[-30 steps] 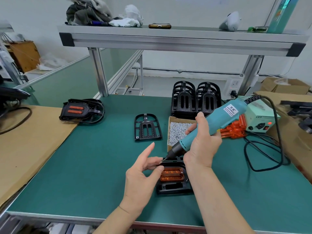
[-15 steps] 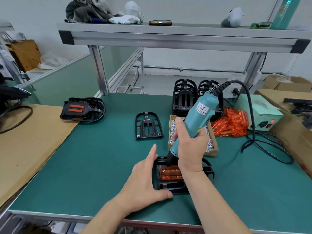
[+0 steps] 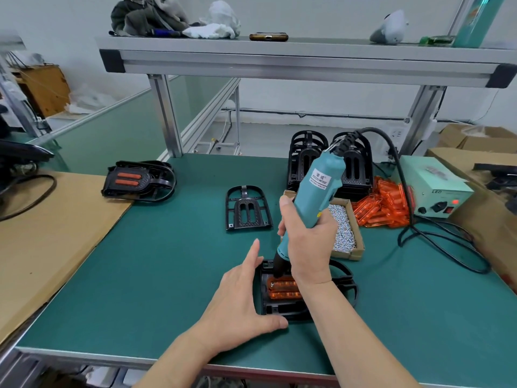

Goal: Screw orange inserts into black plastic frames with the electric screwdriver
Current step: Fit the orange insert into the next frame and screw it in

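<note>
The right hand [image 3: 307,247] is wrapped firmly round the teal electric screwdriver [image 3: 316,189], fingers curled on the barrel and thumb up its left side. The tool stands nearly upright, leaning a little toward the far right. Its dark nose comes down at the far left corner of the orange insert [image 3: 282,288]. That insert sits inside a black frame [image 3: 279,312] lying flat on the green bench [image 3: 140,275], close to the middle of the near edge. The very tip is too dark against the frame to make out, so I cannot tell whether it sits on a screw.

The left hand [image 3: 240,298] is spread, not gripping. Its fingers lie straight along the frame's left side and the thumb stretches along the frame's near edge, bracing it.

Just beyond the right hand is a shallow cardboard box of small silver screws [image 3: 342,228]. To the right of the box lies a loose heap of orange inserts [image 3: 383,205], and behind it, toward the far edge, stand two stacks of black frames [image 3: 305,161]. One bare frame [image 3: 247,210] lies flat by itself left of the box. A finished frame with orange showing [image 3: 138,179] rests at the bench's left side, half on a sheet of brown cardboard [image 3: 42,233]. Near the far right corner sits a pale green power box [image 3: 433,191] with a red light. The screwdriver's black cable [image 3: 447,247] arcs up from the top of the tool and loops over the bench in front of that box.
</note>
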Demonstrator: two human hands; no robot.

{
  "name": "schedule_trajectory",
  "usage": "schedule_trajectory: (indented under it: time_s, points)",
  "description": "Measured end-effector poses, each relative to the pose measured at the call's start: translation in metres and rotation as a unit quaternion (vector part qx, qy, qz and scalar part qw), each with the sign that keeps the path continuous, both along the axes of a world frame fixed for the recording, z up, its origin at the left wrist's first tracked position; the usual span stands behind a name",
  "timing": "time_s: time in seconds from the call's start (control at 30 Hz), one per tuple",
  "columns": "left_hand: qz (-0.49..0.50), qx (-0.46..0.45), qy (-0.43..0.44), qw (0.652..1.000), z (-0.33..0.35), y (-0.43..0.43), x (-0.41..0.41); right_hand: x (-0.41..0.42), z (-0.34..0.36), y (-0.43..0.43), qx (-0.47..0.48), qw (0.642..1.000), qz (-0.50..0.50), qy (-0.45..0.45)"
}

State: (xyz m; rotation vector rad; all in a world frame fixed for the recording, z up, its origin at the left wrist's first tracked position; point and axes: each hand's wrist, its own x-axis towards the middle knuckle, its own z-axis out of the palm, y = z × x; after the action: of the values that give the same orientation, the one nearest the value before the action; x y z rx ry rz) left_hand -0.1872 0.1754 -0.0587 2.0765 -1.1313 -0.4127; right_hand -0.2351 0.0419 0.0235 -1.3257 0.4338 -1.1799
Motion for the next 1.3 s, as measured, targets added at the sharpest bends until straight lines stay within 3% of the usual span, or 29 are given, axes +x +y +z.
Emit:
schedule_trajectory:
  time_s: [0.53, 0.9, 1.1, 1.3]
  points:
    - [0.0, -0.006, -0.011, 1.0, -0.001, -0.001, 0.002, 0.008, -0.008, -0.002, -0.014, 0.998, 0.051, 0.022]
    - [0.005, -0.002, -0.016, 1.0, -0.004, 0.0, 0.002, -0.017, 0.013, -0.017, 0.009, 0.997, 0.049, -0.06]
    - [-0.003, -0.003, -0.011, 1.0, -0.003, 0.002, 0.0, -0.035, 0.009, -0.061, 0.172, 0.975, -0.089, -0.108]
    - [-0.031, -0.007, -0.047, 0.998, 0.001, 0.004, 0.001, -0.057, -0.021, -0.097, 0.302, 0.931, -0.151, -0.136]
